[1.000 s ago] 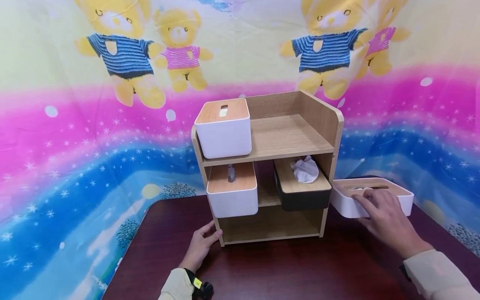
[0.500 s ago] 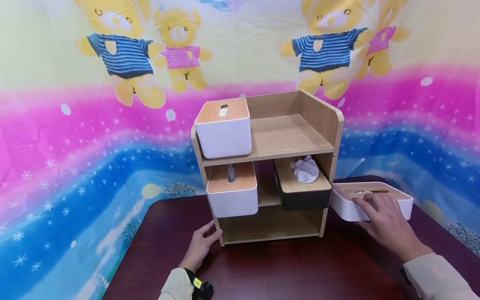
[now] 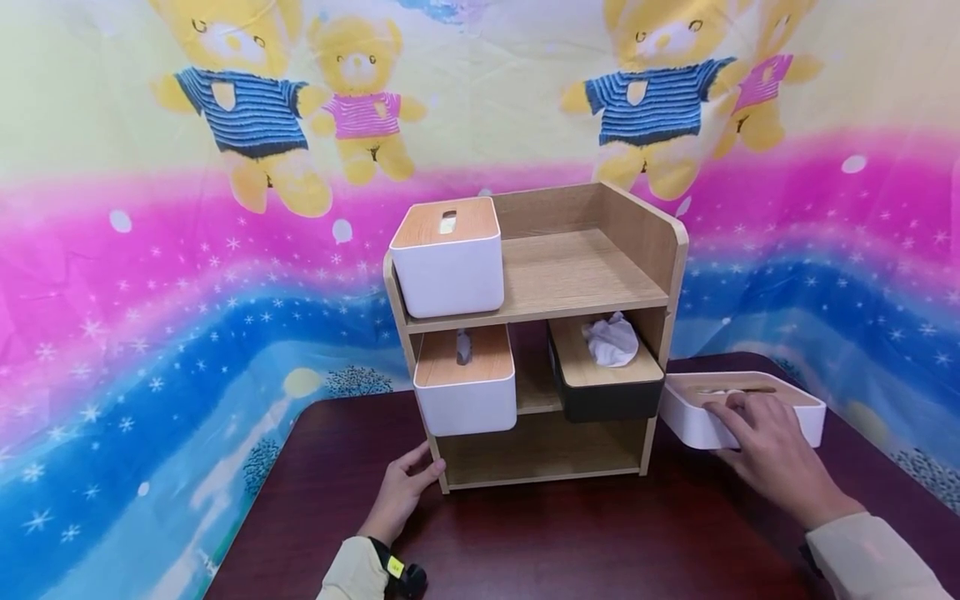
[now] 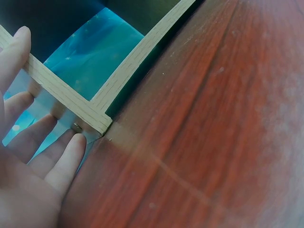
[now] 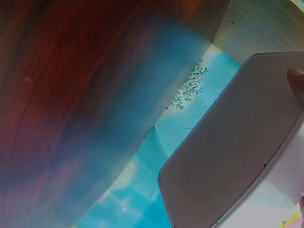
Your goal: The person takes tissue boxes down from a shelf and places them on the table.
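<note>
My right hand grips a white tissue box with a wood-look lid, right of the wooden desk shelf. The right wrist view shows the box's flat underside raised off the dark red table, with a fingertip against it. Down at the shelf's lower left corner, my left hand holds the side panel. Its thumb laps the panel's front edge, and the other fingers lie along the outer face.
One white tissue box stands on the shelf's top left. On the middle level, another white box and a black box with a tissue sticking out jut past the front. A printed bear curtain hangs behind the table.
The white box in my right hand has dropped slightly and shifted a little left, and its lid appears more foreshortened. My left hand stays at the shelf's side panel.
</note>
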A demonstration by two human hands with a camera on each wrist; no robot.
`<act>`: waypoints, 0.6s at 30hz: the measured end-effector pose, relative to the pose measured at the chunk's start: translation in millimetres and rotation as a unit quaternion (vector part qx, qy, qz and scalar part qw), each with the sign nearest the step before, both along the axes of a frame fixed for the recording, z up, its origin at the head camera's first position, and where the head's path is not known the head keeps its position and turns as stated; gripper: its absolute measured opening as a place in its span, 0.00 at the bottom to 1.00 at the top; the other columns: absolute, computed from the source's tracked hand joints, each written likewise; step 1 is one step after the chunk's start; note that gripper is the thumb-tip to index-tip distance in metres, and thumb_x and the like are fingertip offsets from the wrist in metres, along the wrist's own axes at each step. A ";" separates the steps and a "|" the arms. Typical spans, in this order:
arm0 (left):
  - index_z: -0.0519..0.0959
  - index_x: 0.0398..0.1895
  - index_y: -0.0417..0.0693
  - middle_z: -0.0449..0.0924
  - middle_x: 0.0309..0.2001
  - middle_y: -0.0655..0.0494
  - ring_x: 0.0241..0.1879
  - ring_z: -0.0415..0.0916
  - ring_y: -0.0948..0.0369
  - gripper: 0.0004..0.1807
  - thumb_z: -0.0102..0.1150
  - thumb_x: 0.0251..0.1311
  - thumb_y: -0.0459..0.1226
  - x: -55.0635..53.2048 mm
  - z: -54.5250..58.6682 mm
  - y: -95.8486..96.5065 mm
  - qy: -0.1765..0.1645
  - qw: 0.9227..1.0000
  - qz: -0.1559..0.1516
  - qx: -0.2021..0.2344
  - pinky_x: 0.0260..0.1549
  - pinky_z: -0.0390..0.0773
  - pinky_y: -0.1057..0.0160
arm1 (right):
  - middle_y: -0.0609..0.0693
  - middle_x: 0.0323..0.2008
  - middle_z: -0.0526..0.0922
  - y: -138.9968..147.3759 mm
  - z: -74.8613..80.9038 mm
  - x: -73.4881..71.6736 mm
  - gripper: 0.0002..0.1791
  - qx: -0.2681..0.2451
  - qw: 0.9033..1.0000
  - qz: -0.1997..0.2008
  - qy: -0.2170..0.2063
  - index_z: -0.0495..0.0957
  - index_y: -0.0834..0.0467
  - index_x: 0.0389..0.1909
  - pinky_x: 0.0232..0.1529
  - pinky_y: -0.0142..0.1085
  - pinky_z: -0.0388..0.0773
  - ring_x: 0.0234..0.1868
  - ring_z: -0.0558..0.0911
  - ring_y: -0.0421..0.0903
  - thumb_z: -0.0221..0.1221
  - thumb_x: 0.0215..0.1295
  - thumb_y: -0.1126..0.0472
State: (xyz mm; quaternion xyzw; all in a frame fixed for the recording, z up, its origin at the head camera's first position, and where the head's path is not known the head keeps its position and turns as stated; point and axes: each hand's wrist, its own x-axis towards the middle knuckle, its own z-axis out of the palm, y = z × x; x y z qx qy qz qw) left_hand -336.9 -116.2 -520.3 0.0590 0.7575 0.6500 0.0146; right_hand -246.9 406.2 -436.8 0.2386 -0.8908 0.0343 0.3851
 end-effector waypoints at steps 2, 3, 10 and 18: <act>0.69 0.68 0.41 0.67 0.67 0.42 0.70 0.54 0.44 0.36 0.66 0.59 0.48 -0.1 -0.1 -0.2 -0.001 1.000 0.000 0.000 0.64 0.55 0.38 | 0.62 0.42 0.71 -0.3 -1.2 -0.3 0.43 0.000 1.000 0.002 0.000 0.76 0.59 0.52 0.44 0.60 0.63 0.44 0.69 0.63 0.30 0.66 0.28; 0.69 0.68 0.41 0.67 0.67 0.42 0.70 0.54 0.44 0.36 0.66 0.59 0.48 -0.3 -0.1 -0.2 0.000 1.000 -0.001 -0.001 0.64 0.54 0.38 | 0.62 0.42 0.71 -0.5 -1.7 -0.5 0.43 0.000 1.000 0.004 -0.001 0.76 0.59 0.52 0.45 0.60 0.63 0.44 0.69 0.62 0.30 0.67 0.28; 0.69 0.68 0.40 0.67 0.66 0.41 0.70 0.54 0.44 0.35 0.65 0.61 0.46 0.4 -1.4 0.1 0.007 1.000 -0.005 -0.001 0.63 0.57 0.39 | 0.62 0.41 0.72 -1.2 -6.0 -1.9 0.44 0.001 1.000 0.006 -0.001 0.76 0.60 0.53 0.46 0.60 0.63 0.43 0.69 0.62 0.30 0.67 0.28; 0.68 0.68 0.41 0.66 0.67 0.42 0.71 0.53 0.44 0.35 0.65 0.61 0.47 1.1 -0.1 0.2 0.001 1.000 -0.005 -0.003 0.64 0.56 0.39 | 0.62 0.41 0.71 -1.0 -8.7 -3.1 0.44 -0.001 1.000 0.007 0.000 0.76 0.60 0.53 0.44 0.59 0.62 0.42 0.69 0.62 0.30 0.67 0.28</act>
